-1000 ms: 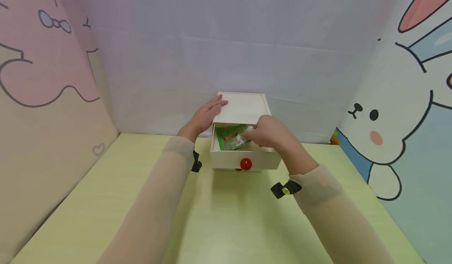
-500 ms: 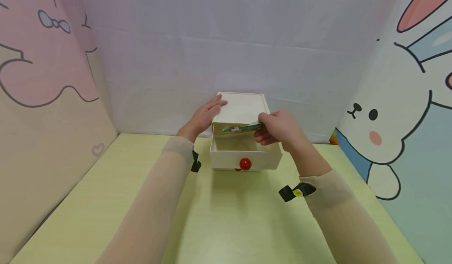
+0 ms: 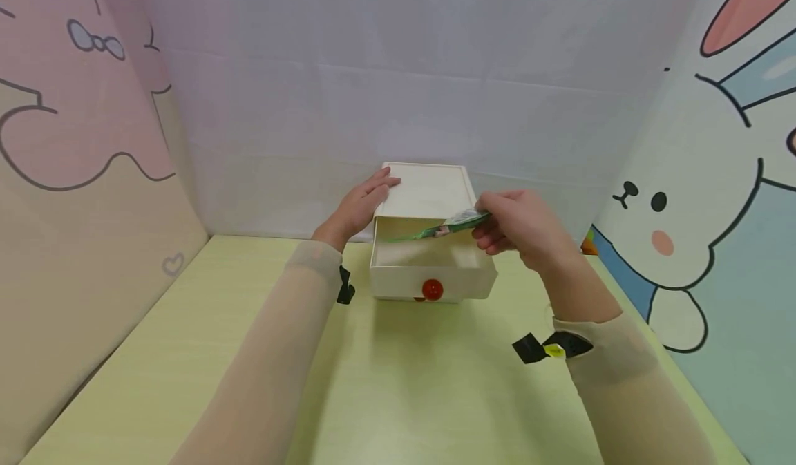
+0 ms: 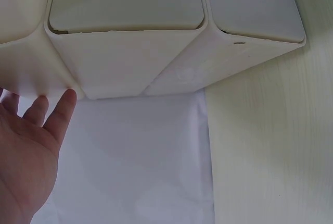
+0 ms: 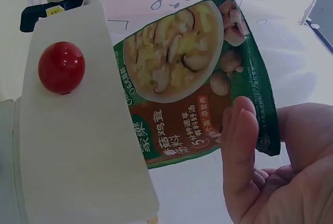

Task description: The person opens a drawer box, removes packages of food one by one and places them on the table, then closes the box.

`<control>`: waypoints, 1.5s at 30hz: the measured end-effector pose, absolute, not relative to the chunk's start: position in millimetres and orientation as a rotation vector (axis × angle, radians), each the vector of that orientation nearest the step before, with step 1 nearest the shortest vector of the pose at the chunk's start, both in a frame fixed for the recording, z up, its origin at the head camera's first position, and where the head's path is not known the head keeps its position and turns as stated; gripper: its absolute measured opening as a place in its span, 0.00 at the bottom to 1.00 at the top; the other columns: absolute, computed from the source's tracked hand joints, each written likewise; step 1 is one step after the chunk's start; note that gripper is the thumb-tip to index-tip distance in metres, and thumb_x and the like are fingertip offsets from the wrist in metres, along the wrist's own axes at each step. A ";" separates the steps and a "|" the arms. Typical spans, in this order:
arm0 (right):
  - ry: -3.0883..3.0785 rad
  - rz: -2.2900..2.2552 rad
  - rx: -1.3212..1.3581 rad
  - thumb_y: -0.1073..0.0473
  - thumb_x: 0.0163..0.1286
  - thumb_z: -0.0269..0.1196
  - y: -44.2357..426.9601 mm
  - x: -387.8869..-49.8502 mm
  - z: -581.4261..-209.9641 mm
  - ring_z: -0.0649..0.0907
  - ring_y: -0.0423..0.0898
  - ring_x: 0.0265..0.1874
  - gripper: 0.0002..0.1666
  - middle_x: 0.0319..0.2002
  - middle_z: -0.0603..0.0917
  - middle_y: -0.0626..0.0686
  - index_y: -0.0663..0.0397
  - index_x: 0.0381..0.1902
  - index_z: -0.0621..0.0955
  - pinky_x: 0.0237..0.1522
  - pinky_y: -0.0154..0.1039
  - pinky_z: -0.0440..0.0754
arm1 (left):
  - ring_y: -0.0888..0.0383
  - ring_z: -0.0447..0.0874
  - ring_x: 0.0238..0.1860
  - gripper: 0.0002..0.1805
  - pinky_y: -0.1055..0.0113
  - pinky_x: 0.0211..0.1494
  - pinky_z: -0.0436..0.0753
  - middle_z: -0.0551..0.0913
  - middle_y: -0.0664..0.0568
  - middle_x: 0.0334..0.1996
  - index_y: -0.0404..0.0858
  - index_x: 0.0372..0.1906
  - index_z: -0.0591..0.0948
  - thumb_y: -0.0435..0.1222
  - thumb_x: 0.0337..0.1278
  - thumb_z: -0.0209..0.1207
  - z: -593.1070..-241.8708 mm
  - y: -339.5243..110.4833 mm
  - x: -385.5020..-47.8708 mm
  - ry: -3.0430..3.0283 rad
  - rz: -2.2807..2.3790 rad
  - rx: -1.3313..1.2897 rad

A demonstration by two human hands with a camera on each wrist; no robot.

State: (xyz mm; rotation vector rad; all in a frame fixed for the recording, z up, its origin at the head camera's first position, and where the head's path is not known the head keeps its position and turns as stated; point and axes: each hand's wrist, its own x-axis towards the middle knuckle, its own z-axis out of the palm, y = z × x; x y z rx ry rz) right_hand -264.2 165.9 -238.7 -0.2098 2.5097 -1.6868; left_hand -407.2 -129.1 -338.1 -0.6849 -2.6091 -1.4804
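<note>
Pale table (image 3: pixel 398 382), red-knobbed drawer (image 3: pixel 398 282) jutting below; left hand (image 3: pixel 358 206) outstretched against box (image 3: pixel 429 190), right hand (image 3: pixel 521 226) pinching packet (image 5: pixel 174 73)

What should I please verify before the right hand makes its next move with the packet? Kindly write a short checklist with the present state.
1. Right hand holds the soup packet: ok, pinched at one end.
2. Left hand steadies the white box: ok, it rests at the left edge.
3. Drawer open: ok, it stands out at the front, red knob facing the person.
4. Packet free of the drawer: cannot tell; in the right wrist view the drawer front hides its far end.
5. Nothing else inside: cannot tell; the back is covered.
</note>
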 end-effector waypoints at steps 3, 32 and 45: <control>2.489 -1.720 -0.216 0.55 0.79 0.55 172.2 -260.1 -235.5 0.81 0.39 0.19 0.20 0.23 0.86 0.47 0.70 0.49 0.83 0.26 0.31 0.85 | 0.53 0.42 0.92 0.30 0.43 0.93 0.48 0.51 0.60 0.91 0.46 0.84 0.72 0.49 0.91 0.38 -338.9 -128.7 -407.6 -2.608 -1.485 -0.678; 2.262 -2.348 0.039 0.52 0.84 0.60 254.3 -262.7 -230.1 0.83 0.41 0.26 0.11 0.32 0.93 0.47 0.48 0.50 0.88 0.27 0.29 0.81 | 0.53 0.42 0.92 0.29 0.43 0.93 0.47 0.51 0.60 0.91 0.47 0.83 0.73 0.49 0.91 0.39 -337.9 -126.3 -406.5 -2.601 -1.490 -0.642; 2.337 -2.297 0.234 0.52 0.86 0.53 280.3 -294.4 -269.1 0.87 0.36 0.26 0.22 0.31 0.93 0.39 0.57 0.69 0.73 0.26 0.27 0.82 | 0.53 0.42 0.93 0.30 0.42 0.93 0.47 0.51 0.61 0.91 0.47 0.83 0.73 0.50 0.91 0.38 -337.6 -126.9 -405.8 -2.602 -1.494 -0.644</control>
